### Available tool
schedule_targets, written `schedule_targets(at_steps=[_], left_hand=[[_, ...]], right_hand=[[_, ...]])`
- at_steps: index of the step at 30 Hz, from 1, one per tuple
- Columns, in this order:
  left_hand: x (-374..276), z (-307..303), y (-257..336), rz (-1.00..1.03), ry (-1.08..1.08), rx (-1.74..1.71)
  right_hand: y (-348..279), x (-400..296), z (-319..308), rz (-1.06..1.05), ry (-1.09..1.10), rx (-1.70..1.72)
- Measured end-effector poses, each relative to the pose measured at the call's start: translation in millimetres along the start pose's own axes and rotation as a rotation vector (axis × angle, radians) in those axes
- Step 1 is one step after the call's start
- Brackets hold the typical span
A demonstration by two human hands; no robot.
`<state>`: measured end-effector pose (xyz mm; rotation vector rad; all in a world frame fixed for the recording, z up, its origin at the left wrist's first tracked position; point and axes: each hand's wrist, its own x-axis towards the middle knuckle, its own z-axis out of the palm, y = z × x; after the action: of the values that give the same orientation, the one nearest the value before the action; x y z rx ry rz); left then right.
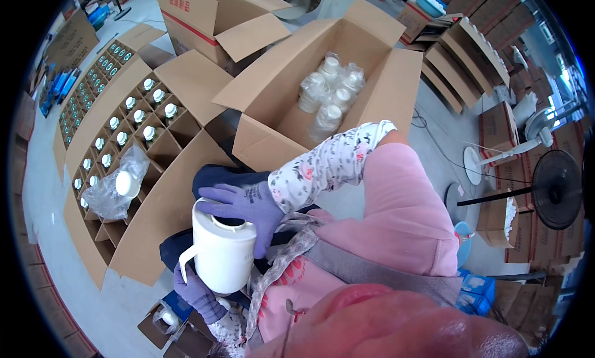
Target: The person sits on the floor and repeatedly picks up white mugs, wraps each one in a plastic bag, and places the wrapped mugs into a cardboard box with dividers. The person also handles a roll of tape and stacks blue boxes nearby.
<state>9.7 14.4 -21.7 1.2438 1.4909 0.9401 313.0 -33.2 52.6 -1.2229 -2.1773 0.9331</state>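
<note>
A white plastic jug (224, 252) with a side handle stands upright over my lap, its round top opening uncovered. My right hand (253, 204), in a purple work glove, grips it from above, with fingers spread across the rim and the thumb down the side. Low beside the handle, my gloved left hand (197, 293) supports the jug; part of that hand is hidden behind it. To the left, a divided carton (162, 209) holds several white-necked bottle-like pieces (148, 132). A clear plastic bag (111, 195) with a white-capped item (127, 184) lies across its dividers.
Beyond my right arm, an open carton (260, 149) contains bagged white parts (331, 97). Another open carton (190, 28) stands behind. A second divided carton (95, 79) is at far left. Pedestal fans (557, 189), stacked cartons (492, 14) and floor cables (437, 144) occupy the right side.
</note>
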Motion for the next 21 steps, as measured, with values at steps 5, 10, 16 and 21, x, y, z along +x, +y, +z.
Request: schedule_targets(at_steps=[5, 10, 16, 21], left_hand=[[-6.1, 6.7, -9.6, 0.065, -0.065, -0.03], [-6.7, 21.5, 2.3, 0.04, -0.231, 0.083], [2.0, -2.0, 0.0, 0.104, -0.516, 0.15], [32.6, 3.7, 47.0, 0.527, -0.704, 0.191]], right_hand=[[11.2, 2.5, 1.9, 0.299, -0.156, 0.301], [10.3, -12.1, -22.5, -0.132, 0.021, 0.043], [25.2, 14.8, -65.0, -0.409, 0.252, 0.022], [41.9, 20.8, -101.5, 0.002, 0.216, 1.243]])
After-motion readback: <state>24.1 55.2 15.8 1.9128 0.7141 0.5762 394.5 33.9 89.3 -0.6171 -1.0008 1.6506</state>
